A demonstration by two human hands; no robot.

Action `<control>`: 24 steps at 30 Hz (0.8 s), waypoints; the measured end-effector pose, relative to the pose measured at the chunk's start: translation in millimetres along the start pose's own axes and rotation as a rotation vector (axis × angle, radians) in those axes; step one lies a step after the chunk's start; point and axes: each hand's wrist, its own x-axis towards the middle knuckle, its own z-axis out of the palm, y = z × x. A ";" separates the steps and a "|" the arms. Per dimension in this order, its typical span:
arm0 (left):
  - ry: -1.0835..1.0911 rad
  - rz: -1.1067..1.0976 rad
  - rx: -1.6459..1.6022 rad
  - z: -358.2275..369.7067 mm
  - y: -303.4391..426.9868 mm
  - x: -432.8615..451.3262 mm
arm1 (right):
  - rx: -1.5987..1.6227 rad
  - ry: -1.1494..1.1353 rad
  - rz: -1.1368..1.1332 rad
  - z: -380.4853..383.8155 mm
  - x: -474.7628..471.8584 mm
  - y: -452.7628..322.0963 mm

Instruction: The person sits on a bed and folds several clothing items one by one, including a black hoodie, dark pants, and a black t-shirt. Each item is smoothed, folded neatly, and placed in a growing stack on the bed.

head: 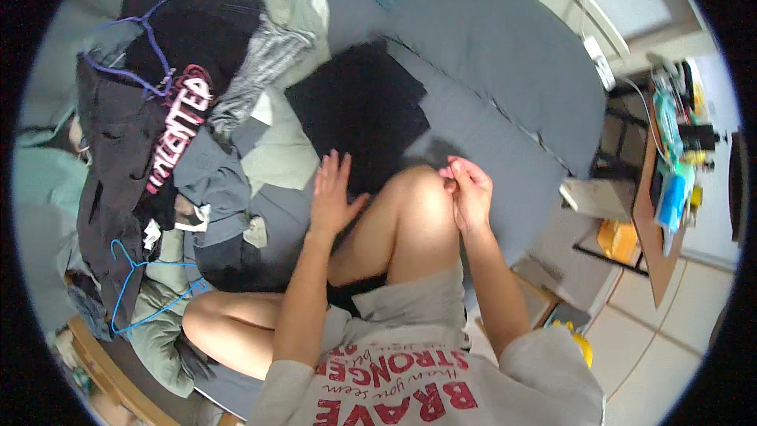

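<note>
A black garment [361, 100] lies spread in a roughly square shape on the grey bed sheet [502, 160] in front of me. My left hand [332, 198] is at its near left edge, palm down with fingers apart, holding nothing. Beside my raised knee, my right hand [473, 192] has its fingers curled in and the thumb against them; no object shows in it. Left of the black garment, a pale green cloth [278, 154] lies partly under it. A striped grey garment [260, 65] lies farther left.
Clothes are heaped on the left, including a black garment with pink-and-white lettering [183, 124]. A purple hanger [151, 41] and a blue hanger [127, 284] rest on them. At right, a small table [647, 236] carries bottles; a white power strip [600, 65] hangs near the bed.
</note>
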 end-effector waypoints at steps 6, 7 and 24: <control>0.037 0.056 -0.050 8.8 -11.0 0.4 | -0.176 0.218 -0.003 -137.9 -63.4 -33.9; 0.046 0.045 -0.034 12.5 -12.8 0.6 | -0.199 0.297 -0.007 -169.0 -78.9 -43.0; 0.191 -0.376 -0.831 -55.5 31.7 -96.1 | -0.070 0.234 0.029 -204.1 -191.5 -10.5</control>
